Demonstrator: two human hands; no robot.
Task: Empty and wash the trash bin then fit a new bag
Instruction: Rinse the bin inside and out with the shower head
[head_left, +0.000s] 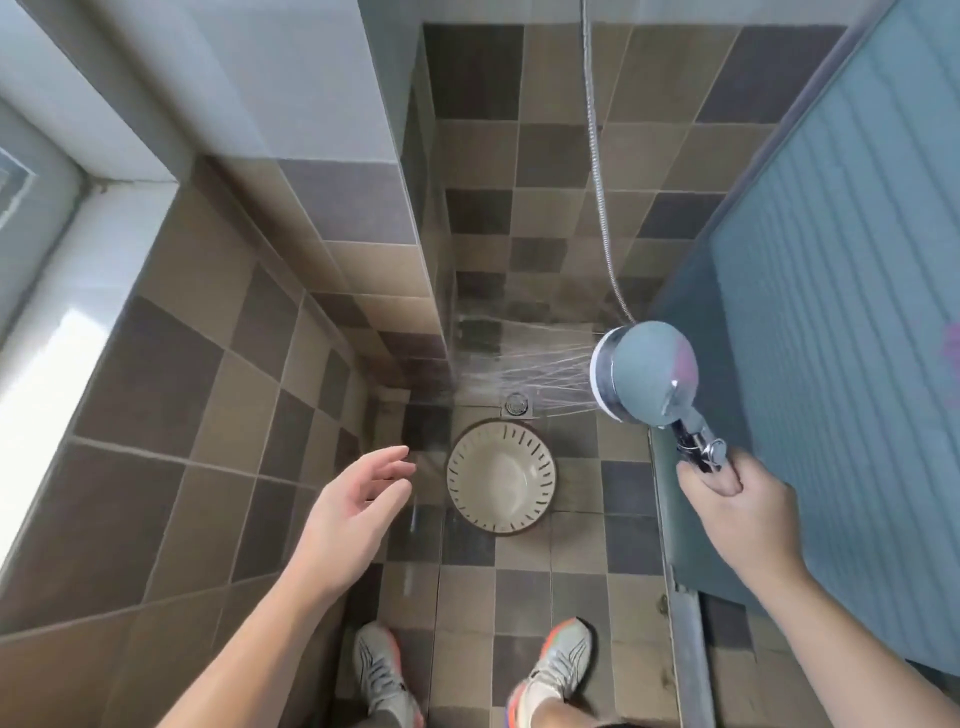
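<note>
A round cream trash bin (501, 478) with slots near its rim stands upright on the tiled shower floor, its inside bare. My right hand (737, 506) grips the chrome handle of a shower head (647, 371), held above and to the right of the bin. Water sprays from it leftward onto the tiled wall, passing over the bin. My left hand (358, 499) hovers open to the left of the bin, fingers relaxed, touching nothing.
A floor drain (517, 404) sits just behind the bin. The metal shower hose (597, 171) hangs down from above. A frosted glass door (831, 322) stands at the right, tiled walls at the left and back. My two shoes (467, 675) stand at the bottom.
</note>
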